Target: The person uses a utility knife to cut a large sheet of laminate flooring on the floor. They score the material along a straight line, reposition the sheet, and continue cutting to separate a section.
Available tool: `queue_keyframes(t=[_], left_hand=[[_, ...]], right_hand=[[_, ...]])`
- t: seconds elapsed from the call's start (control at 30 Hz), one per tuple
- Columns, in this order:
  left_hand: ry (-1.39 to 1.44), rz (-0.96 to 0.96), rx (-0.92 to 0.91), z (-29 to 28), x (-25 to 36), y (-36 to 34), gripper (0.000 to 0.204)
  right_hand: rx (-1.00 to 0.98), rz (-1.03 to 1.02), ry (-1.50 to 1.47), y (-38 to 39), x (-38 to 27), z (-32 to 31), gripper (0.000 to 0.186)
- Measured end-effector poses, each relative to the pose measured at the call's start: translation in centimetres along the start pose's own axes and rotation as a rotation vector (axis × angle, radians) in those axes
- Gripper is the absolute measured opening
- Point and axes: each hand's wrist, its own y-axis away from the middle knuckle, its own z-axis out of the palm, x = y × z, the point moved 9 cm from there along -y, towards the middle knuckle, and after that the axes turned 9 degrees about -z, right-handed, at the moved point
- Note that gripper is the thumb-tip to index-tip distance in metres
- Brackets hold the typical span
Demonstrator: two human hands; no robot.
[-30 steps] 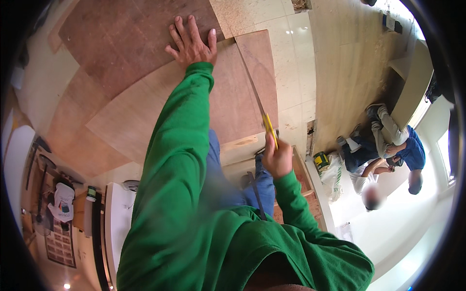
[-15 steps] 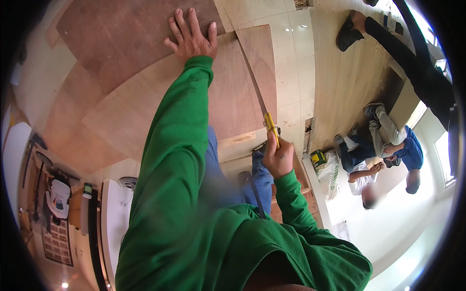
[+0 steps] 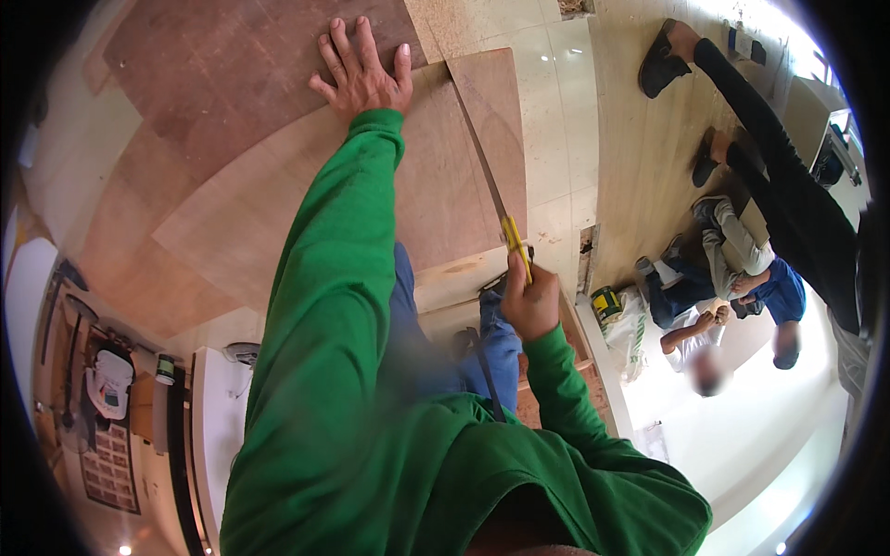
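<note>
Well, at the far left a person in a white top (image 3: 109, 382) shows near the rim, with a green-and-white container (image 3: 165, 369) just beside, and then a white panel (image 3: 215, 408). Next comes a reddish-tan board (image 3: 134, 250), lying by a darker brown sheet (image 3: 222, 83) that fills the upper left.

The left hand (image 3: 360, 91) presses palm down, fingers spread wide, its fingertips on the darker sheet and its heel by the edge of a lighter plywood sheet (image 3: 436, 176). That plywood lies in front of the person's jeans (image 3: 502, 347), at the middle of the view. A handsaw (image 3: 495, 192) slants across it near its right side, the blade reaching toward the upper edge and a narrower strip of wood to its right. The right hand (image 3: 531, 304) is closed around the saw's yellow handle (image 3: 512, 237), thumb along the top.

Farther right, pale floor tiles (image 3: 565, 102) border the plywood. A green-and-yellow can (image 3: 606, 304) stands against a white plastic bag (image 3: 632, 335). Beyond are 2 seated people, 1 in a white shirt (image 3: 681, 345) and 1 in a blue top (image 3: 786, 295); at the right rim, black trousers (image 3: 816, 199) belong to 1 more person, upright.
</note>
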Motion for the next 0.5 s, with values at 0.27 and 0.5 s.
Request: queue_keyframes(t=[0.27,0.5], left_hand=[[-0.013,0.017,0.054,-0.3,-0.2,-0.1,0.077],[-0.030,-0.014,-0.010,0.8,-0.2,-0.2,0.077]], right_hand=[[0.047,-0.133,0.014,-14.1,-1.8,5.9,0.064],[-0.209,-0.028,-0.343,-7.7,-0.6,4.6,0.039]])
